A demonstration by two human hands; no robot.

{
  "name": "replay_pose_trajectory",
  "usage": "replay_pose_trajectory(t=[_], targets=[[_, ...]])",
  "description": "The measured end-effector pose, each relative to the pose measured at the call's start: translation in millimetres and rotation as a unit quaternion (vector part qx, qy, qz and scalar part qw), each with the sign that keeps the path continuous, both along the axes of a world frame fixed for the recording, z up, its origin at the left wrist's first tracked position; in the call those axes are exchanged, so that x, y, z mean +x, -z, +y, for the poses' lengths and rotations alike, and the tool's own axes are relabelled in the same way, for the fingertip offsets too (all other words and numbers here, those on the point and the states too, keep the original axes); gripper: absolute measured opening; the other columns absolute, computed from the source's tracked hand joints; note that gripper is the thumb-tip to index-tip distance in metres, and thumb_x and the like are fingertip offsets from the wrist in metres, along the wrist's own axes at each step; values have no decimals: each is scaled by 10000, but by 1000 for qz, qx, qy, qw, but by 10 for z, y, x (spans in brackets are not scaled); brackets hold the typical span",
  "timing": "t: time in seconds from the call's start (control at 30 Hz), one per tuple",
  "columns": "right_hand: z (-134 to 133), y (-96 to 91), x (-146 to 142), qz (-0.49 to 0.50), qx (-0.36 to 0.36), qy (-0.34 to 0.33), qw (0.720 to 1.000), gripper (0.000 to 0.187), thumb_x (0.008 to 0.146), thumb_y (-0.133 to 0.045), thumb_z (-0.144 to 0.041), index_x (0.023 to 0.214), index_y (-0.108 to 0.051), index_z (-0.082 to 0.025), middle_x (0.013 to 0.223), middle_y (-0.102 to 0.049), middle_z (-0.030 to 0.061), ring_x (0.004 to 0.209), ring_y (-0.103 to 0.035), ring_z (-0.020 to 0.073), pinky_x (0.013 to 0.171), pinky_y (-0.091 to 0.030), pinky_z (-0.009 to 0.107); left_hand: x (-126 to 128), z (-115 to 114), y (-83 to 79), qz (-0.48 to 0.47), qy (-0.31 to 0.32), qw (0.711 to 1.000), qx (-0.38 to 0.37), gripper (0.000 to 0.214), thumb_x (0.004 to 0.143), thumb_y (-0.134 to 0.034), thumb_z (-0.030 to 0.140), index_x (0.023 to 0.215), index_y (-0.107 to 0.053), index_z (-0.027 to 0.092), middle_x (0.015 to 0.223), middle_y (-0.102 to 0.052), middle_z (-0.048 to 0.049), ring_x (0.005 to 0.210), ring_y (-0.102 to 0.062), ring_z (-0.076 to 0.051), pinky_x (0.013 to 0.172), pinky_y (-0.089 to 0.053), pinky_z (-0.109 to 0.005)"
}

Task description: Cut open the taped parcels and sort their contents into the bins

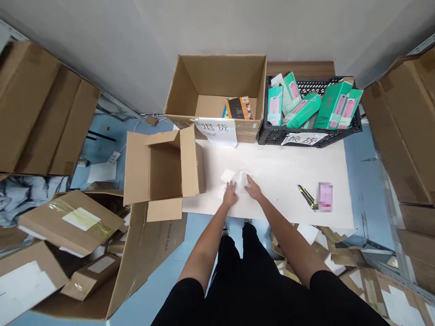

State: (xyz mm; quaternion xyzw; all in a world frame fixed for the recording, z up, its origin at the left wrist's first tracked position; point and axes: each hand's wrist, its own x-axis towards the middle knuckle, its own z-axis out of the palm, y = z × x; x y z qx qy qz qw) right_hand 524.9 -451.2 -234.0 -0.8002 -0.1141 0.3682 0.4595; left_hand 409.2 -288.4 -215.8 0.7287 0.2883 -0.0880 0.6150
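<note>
A crumpled, see-through plastic bag [241, 179] lies on the white tabletop in front of me. My left hand [230, 195] grips its left side, fingers pointing away from me. At the bag's right edge is my right hand [253, 188], its thumb and fingers closed on the plastic. What the bag contains, if anything, is too faint to tell. Touching its left side is a small white piece [227, 175]. To the left stands an open cardboard box [165, 174] with its flaps spread. A yellow-and-black utility knife [306, 197] rests at the right, beside a pink blurred item [325, 197].
Behind the work area are a large labelled carton [217, 74] with small boxes inside and a black crate [268, 136] of green-and-pink packages. A big carton [136, 267] of used boxes stands at lower left. More cardboard [317, 251] is piled at lower right.
</note>
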Motion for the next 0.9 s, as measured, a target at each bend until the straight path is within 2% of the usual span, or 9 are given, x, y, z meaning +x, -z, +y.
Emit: replay_pose_trajectory(t=[0.13, 0.27, 0.33, 0.4, 0.5, 0.57, 0.7, 0.77, 0.9], targets=[[274, -141, -161, 20, 15, -22, 999, 659, 713, -732, -238, 1372, -713, -232, 1452, -698, 83, 1382, -623, 288, 1224, -434, 488, -59, -367, -116, 7, -128, 980, -155, 665, 731, -749, 191, 1395, -713, 204, 1526, -640, -153, 1536, -465, -363, 1298, -266, -613], [313, -541, -144, -19, 19, -7, 1000, 397, 647, -787, -277, 1036, -805, -199, 1055, -816, 60, 1056, -745, 301, 1032, -574, 480, -343, -200, -644, -99, -117, 968, -200, 534, 809, -754, 227, 1341, -745, 194, 1409, -722, -160, 1341, -665, -329, 1176, -476, -551], [386, -865, -101, -69, 34, 45, 996, 336, 670, -787, -340, 964, -797, -177, 928, -800, 58, 926, -740, 289, 927, -606, 460, -571, 97, -1059, -170, -74, 976, -111, 455, 895, -694, 254, 1346, -742, 215, 1395, -730, -140, 1230, -730, -290, 1082, -565, -490], [558, -1277, -82, -145, 72, 99, 982, 342, 714, -780, -409, 956, -794, -168, 924, -782, 68, 887, -718, 272, 859, -607, 422, -841, 535, -1511, -232, -51, 970, 61, 399, 976, -608, 253, 1352, -740, 249, 1408, -723, -111, 1193, -739, -249, 1064, -587, -441], [1020, -1975, -153, -278, 156, 132, 938, 321, 789, -759, -452, 964, -806, -187, 1044, -750, 88, 968, -697, 256, 850, -586, 373, -1264, 1368, -2078, -251, -39, 915, 312, 374, 1015, -551, 225, 1329, -749, 266, 1366, -738, -88, 1317, -668, -256, 1188, -512, -461], [1447, -2378, -278, -335, 204, 119, 912, 288, 852, -729, -431, 1011, -807, -204, 1095, -731, 88, 1022, -692, 246, 880, -577, 363, -1502, 1899, -2281, -189, -18, 892, 411, 405, 989, -616, 251, 1379, -724, 264, 1415, -711, -96, 1437, -574, -289, 1246, -447, -488], [2413, -2714, -670, -392, 200, 71, 895, 327, 939, -672, -397, 1200, -746, -215, 1141, -743, 84, 1061, -692, 255, 953, -572, 388, -1790, 2461, -2237, 6, 67, 877, 476, 728, 724, -925, 495, 1363, -733, 203, 1661, -483, -185, 1616, -277, -453, 1296, -299, -621], [2812, -2640, -897, -410, 128, 15, 903, 272, 973, -618, -330, 1189, -734, -213, 1162, -750, 96, 1108, -686, 270, 1015, -554, 415, -1862, 2480, -2085, 36, 109, 873, 474, 734, 681, -950, 549, 1294, -763, 192, 1731, -360, -201, 1632, -216, -475, 1311, -233, -641], [3127, -2307, -1315, -356, -65, -249, 898, 369, 834, -708, -132, 1199, -754, -151, 1328, -718, 188, 1255, -666, 333, 1087, -524, 423, -1956, 2346, -1790, -26, 131, 865, 484, 445, 771, -920, 455, 1114, -788, 205, 1786, -244, -160, 1653, -171, -439, 1312, -215, -642]])
